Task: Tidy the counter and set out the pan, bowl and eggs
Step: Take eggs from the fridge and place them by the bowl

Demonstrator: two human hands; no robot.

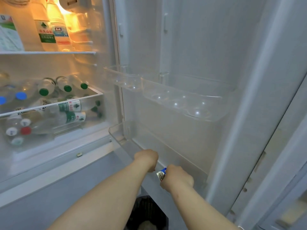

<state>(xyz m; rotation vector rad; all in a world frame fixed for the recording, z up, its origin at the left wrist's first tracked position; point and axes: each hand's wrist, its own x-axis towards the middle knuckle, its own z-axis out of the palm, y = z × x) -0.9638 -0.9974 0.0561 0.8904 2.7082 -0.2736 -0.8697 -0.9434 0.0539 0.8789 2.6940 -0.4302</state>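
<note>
1. Two bare forearms reach forward from the bottom edge, above a dark basket (147, 213) on the floor.
2. Right hand (178, 177) is curled tight round a blue pack (162, 173) with a silver end, which sits at the near rim of the lower door bin (114, 131).
3. Left hand (146, 158) is just beside it, at the same rim. Its fingers dip out of sight, so I cannot tell whether they grip anything.
4. Higher on the open door hangs a clear egg tray (166, 94), with a smaller tray (119, 75) to its left.
5. Inside the lit fridge, a drawer (49, 128) and the shelf above it hold bottles (44, 90) lying on their sides.
6. Farthest back, tall bottles (45, 30) stand upright on the top shelf beside a carton (8, 34).
</note>
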